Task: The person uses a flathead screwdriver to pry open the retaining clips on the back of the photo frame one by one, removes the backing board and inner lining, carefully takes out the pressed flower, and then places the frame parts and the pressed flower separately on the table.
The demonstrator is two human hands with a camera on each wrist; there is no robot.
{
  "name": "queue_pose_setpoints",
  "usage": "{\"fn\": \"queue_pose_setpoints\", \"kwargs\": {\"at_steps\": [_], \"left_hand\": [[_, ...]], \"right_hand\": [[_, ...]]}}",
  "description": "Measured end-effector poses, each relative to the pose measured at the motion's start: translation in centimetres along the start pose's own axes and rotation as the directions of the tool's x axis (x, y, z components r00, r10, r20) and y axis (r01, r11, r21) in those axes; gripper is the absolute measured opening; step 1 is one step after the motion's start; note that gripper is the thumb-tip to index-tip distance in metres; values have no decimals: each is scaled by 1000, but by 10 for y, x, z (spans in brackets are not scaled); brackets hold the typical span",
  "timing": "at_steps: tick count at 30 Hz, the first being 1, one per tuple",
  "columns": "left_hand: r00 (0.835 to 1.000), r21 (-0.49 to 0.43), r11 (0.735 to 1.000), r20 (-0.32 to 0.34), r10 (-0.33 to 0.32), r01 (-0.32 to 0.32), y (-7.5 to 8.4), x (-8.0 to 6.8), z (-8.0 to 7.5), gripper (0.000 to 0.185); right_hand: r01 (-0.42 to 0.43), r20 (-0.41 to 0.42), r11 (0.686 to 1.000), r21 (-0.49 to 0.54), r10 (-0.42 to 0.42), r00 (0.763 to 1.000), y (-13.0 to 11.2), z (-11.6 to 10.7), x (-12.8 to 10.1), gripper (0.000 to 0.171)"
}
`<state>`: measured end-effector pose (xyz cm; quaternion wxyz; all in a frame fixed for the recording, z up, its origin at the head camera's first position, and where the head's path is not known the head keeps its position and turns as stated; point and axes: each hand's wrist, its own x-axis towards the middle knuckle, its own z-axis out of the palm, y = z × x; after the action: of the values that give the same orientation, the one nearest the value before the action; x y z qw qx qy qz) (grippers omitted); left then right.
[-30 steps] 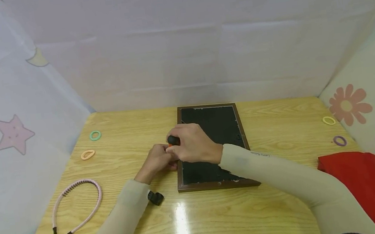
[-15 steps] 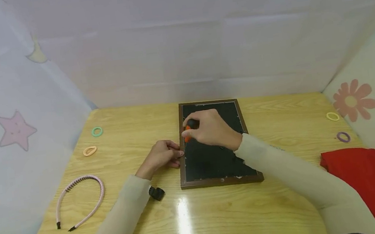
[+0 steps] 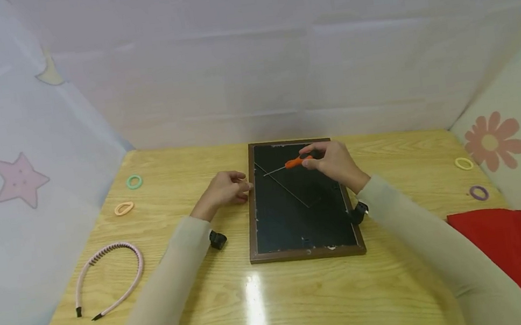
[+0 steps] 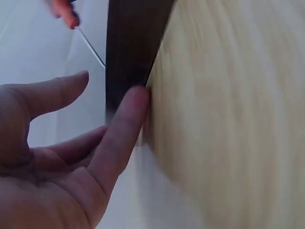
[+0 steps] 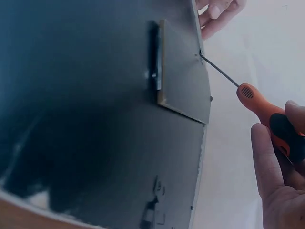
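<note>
A picture frame [image 3: 252, 228] with a brown rim lies back side up on the table, its black backing and easel flap [image 5: 183, 76] showing. My right hand [image 3: 336, 166] pinches the handle of an orange-and-black screwdriver [image 3: 293, 163] over the upper part of the backing. The thin shaft points left, and its tip overlaps the frame's edge strip in the right wrist view. At the left side of the frame is my left hand [image 3: 224, 188], fingers loosely bent. In the left wrist view a fingertip touches the frame's side [image 4: 136, 47], thumb apart from it.
A pink headband [image 3: 139, 272] lies at the left, below a green ring [image 3: 129, 185] and a peach ring [image 3: 119, 211]. On the right are a yellow ring [image 3: 457, 165], a purple ring [image 3: 473, 194] and a red cloth [image 3: 484, 232]. Fabric walls enclose the table [image 3: 202, 321].
My right hand has moved right and up from the frame's left edge, and the screwdriver has swung from upright to nearly level. The left hand has shifted slightly up along the edge.
</note>
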<state>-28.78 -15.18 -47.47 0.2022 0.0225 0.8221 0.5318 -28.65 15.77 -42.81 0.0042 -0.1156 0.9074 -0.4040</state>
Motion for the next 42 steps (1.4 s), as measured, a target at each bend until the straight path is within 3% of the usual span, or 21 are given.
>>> {"fn": "queue_pose_setpoints", "kwargs": {"at_steps": [4, 10, 18, 27, 33, 42], "left_hand": [[999, -31, 1000, 50, 0, 1, -3, 4, 7, 63], [998, -32, 998, 46, 47, -45, 0, 1, 19, 66], [998, -29, 999, 57, 23, -21, 3, -3, 24, 66], [998, -51, 998, 54, 23, -21, -2, -8, 25, 64], [998, -29, 999, 42, 46, -45, 1, -10, 28, 62], [998, -5, 999, 44, 41, -41, 2, -9, 25, 64]], "right_hand": [[-27, -6, 999, -29, 27, 1000, 6, 1, -3, 33], [-77, 44, 996, -44, 79, 996, 14, -3, -2, 33], [-221, 130, 965, 144, 203, 971, 25, -4, 1, 37], [-279, 198, 880, 384, 217, 956, 29, 4, 4, 39], [-213, 152, 870, 444, 161, 975, 21, 3, 7, 37], [-104, 53, 913, 395, 90, 995, -3, 7, 15, 32]]}}
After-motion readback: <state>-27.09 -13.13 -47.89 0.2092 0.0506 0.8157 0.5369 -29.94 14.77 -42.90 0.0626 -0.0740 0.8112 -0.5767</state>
